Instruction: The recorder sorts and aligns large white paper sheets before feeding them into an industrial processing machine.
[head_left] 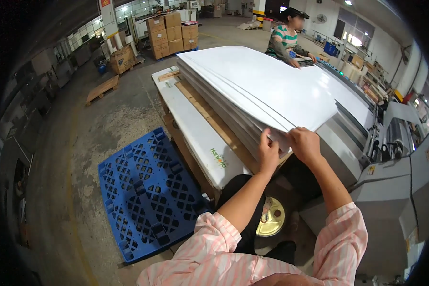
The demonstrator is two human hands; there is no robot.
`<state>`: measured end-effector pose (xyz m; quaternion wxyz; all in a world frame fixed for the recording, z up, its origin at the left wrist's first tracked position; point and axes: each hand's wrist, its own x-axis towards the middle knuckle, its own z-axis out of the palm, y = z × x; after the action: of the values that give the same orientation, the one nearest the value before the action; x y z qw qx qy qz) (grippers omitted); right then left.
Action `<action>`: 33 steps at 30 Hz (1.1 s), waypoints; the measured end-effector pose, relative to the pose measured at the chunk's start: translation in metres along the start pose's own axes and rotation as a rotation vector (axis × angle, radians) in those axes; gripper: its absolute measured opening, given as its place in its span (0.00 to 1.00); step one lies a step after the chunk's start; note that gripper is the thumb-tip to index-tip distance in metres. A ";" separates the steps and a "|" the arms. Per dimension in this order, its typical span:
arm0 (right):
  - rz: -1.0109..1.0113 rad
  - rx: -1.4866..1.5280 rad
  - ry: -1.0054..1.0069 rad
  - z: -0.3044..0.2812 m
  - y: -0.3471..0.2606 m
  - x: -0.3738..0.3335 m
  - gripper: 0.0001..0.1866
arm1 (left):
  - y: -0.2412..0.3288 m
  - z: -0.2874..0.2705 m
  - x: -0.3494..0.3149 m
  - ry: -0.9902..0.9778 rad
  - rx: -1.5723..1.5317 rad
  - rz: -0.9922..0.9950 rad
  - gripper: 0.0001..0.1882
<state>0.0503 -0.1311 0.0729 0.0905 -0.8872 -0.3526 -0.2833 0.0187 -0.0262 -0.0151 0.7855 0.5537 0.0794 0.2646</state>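
Note:
A large glossy white sheet (276, 81) lies over a thick stack of sheets (224, 102), its near edge bowed up a little from those below. My right hand (304, 144) is closed on the near corner of the top sheet. Just to its left, beside the stack's near corner, is my left hand (268, 151), fingers partly curled and apart; I make out nothing between them. The far right part of the sheet reaches onto a grey machine (345, 143).
A blue plastic pallet (148, 195) lies on the floor at left, beside a white-topped platform (195, 128) under the stack. A round yellowish lid-like object (273, 219) is near my legs. Across the sheet stands another person (288, 40), hands at its far edge. Cardboard boxes (169, 33) stand behind.

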 end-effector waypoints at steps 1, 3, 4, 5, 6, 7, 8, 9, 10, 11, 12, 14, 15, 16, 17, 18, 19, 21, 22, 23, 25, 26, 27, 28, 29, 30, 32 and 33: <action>0.009 -0.015 -0.071 0.004 0.000 -0.005 0.11 | 0.000 -0.001 0.000 -0.005 -0.116 -0.074 0.25; 0.027 -0.041 -0.094 0.010 -0.001 -0.006 0.11 | -0.004 -0.005 0.004 0.015 -0.304 -0.108 0.30; 0.009 -0.040 -0.085 0.011 0.004 -0.007 0.11 | 0.005 -0.002 0.002 0.012 -0.386 -0.147 0.30; -0.008 -0.040 -0.076 0.011 0.008 -0.010 0.11 | 0.014 0.001 -0.001 0.010 -0.467 -0.187 0.30; 0.046 -0.019 -0.112 0.011 0.002 -0.006 0.12 | 0.020 -0.004 0.000 0.016 -0.447 -0.186 0.30; 0.051 -0.020 -0.115 0.008 -0.002 -0.004 0.12 | 0.010 -0.008 0.005 0.018 -0.474 -0.221 0.30; 0.051 0.081 -0.131 0.002 -0.004 -0.002 0.13 | 0.009 -0.010 0.007 0.006 -0.487 -0.239 0.28; 0.054 0.183 -0.147 -0.004 -0.007 -0.001 0.14 | 0.006 -0.012 0.008 -0.008 -0.499 -0.259 0.27; 0.057 0.185 -0.205 -0.008 -0.009 0.001 0.13 | 0.005 -0.013 0.010 -0.011 -0.496 -0.266 0.27; 0.062 0.187 -0.206 -0.006 -0.007 0.003 0.13 | 0.003 -0.015 0.012 -0.026 -0.498 -0.243 0.26; 0.093 0.221 -0.235 -0.006 -0.005 0.004 0.13 | 0.005 -0.013 0.011 -0.048 -0.503 -0.224 0.25; 0.213 0.330 -0.322 -0.010 0.000 0.006 0.12 | 0.008 -0.009 0.007 -0.072 -0.498 -0.223 0.25; 0.214 0.332 -0.322 -0.008 0.001 0.007 0.12 | 0.010 -0.009 0.005 -0.081 -0.491 -0.211 0.24; 0.271 0.346 -0.336 -0.006 0.003 0.008 0.12 | 0.008 -0.009 0.005 -0.081 -0.489 -0.211 0.24; 0.327 0.359 -0.350 -0.004 0.004 0.009 0.12 | 0.007 -0.008 0.005 -0.078 -0.425 -0.182 0.25; 0.328 0.360 -0.351 -0.002 0.002 0.009 0.12 | 0.007 -0.009 0.005 -0.074 -0.360 -0.155 0.25; 0.191 0.204 -0.206 0.000 -0.001 0.008 0.11 | 0.007 -0.011 0.006 -0.073 -0.359 -0.156 0.25; 0.054 0.045 -0.062 0.001 -0.001 0.006 0.10 | 0.009 -0.013 0.008 -0.111 -0.387 -0.175 0.28; -0.149 0.066 0.001 0.000 0.004 0.003 0.09 | 0.010 -0.011 0.006 -0.113 -0.391 -0.177 0.28; -0.353 0.088 0.063 -0.001 0.007 0.002 0.08 | 0.010 -0.009 0.003 -0.077 -0.364 -0.171 0.29; -0.331 0.090 0.056 0.001 0.010 0.000 0.07 | 0.013 -0.005 0.000 -0.042 -0.343 -0.167 0.30; -0.308 0.095 0.051 0.002 0.012 -0.001 0.07 | 0.014 -0.003 0.000 -0.019 -0.328 -0.150 0.30; -0.307 0.090 0.048 0.002 0.015 0.001 0.07 | 0.016 -0.001 -0.001 0.003 -0.313 -0.135 0.31; -0.222 0.128 -0.001 0.003 0.019 0.006 0.07 | 0.017 0.001 -0.002 -0.001 -0.318 -0.137 0.31; -0.136 0.167 -0.050 0.003 0.024 0.012 0.08 | 0.018 0.004 -0.004 0.025 -0.265 -0.107 0.28; 0.002 0.156 -0.057 -0.001 0.022 0.020 0.08 | 0.019 0.003 -0.004 0.055 -0.209 -0.074 0.26; 0.175 0.260 0.025 -0.007 0.029 0.035 0.10 | 0.009 0.001 0.003 0.014 -0.203 -0.058 0.19; 0.278 0.297 0.065 -0.018 0.019 0.044 0.09 | 0.003 -0.006 0.007 -0.013 -0.190 -0.041 0.14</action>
<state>0.0819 -0.1263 0.1134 0.2698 -0.8947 -0.2617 -0.2414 0.0205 -0.0168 -0.0135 0.8402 0.4769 0.0602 0.2512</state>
